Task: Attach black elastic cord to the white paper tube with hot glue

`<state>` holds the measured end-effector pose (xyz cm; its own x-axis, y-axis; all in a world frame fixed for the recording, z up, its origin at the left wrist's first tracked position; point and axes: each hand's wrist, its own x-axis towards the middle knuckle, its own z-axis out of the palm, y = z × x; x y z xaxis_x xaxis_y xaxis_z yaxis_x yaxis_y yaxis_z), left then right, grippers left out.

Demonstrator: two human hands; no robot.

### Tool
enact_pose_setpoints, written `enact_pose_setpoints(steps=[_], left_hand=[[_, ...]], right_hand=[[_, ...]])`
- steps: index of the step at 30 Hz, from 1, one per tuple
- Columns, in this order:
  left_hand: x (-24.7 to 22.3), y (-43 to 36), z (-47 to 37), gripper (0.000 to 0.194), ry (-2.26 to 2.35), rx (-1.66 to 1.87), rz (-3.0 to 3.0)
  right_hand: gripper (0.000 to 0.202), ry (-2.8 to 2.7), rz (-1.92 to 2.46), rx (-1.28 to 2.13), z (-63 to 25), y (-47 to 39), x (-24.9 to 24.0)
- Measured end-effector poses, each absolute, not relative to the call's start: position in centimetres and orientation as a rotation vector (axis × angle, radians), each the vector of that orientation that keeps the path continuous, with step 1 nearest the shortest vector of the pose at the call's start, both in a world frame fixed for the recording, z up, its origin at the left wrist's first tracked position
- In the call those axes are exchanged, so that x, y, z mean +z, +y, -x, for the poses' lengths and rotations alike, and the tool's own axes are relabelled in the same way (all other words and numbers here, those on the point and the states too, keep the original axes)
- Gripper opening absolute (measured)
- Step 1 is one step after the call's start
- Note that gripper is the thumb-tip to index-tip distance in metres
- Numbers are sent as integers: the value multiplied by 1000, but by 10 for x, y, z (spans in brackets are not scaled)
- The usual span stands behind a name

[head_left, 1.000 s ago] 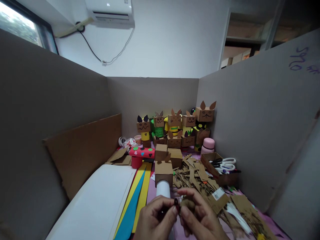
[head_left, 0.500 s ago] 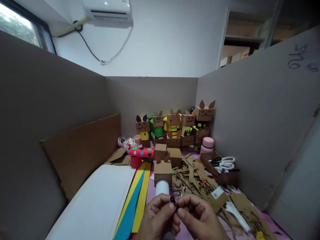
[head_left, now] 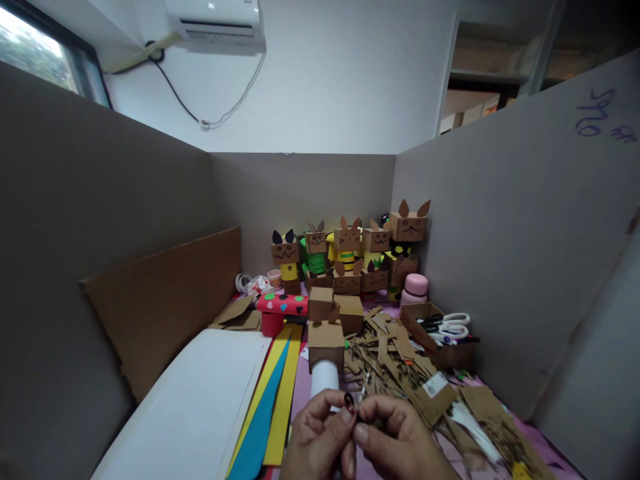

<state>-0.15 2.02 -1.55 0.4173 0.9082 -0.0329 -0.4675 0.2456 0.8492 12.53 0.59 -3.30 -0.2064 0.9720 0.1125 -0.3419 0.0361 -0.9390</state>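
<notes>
Near the bottom centre, my left hand (head_left: 320,437) pinches a small dark, reddish looped piece (head_left: 349,401) between thumb and forefinger. My right hand (head_left: 397,437) is closed beside it, fingertips meeting the same small piece; its exact shape is too small to make out. Just beyond my hands stands a white paper tube (head_left: 325,378) with a brown cardboard box head (head_left: 326,347) on its far end. A smaller cardboard box (head_left: 321,305) sits behind that.
Cardboard scraps (head_left: 395,353) lie to the right, before a box holding scissors (head_left: 453,327). White sheets (head_left: 190,407) and yellow and blue paper (head_left: 265,413) cover the left. Several cardboard animal figures (head_left: 347,240) and a pink bottle (head_left: 415,288) stand behind.
Both hands have shifted very slightly to the right and down, and the small looped piece has moved with them. The left fingers have bent a little differently.
</notes>
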Motion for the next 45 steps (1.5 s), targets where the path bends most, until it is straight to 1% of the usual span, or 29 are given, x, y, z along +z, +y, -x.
enact_pose_setpoints(steps=[10, 17, 23, 27, 31, 33, 39, 45], left_hand=[[-14, 15, -3, 34, 616, 1063, -884], [-10, 19, 2, 37, 631, 1017, -818], [-9, 19, 2, 37, 527, 973, -686], [-12, 21, 2, 36, 588, 984, -797], [-7, 20, 2, 52, 663, 1058, -893], [-4, 18, 3, 54, 698, 1095, -915], [2, 15, 6, 36, 860, 1280, -1203], [-1, 18, 8, 18, 770, 1319, -1342]], right_hand=[[36, -1398, 932, 1181, -131, -5, -16], [42, -1246, 964, 1196, -127, -8, -16], [46, -1328, 1010, 1120, -126, -10, -10], [51, -1230, 1047, 1225, -126, -10, -6], [51, -1130, 995, 1234, -126, -7, -6], [50, -1099, 986, 1231, -127, -6, -6], [50, -1073, 966, 1279, -127, -7, -4], [51, -1136, 982, 1276, -126, -7, -4]])
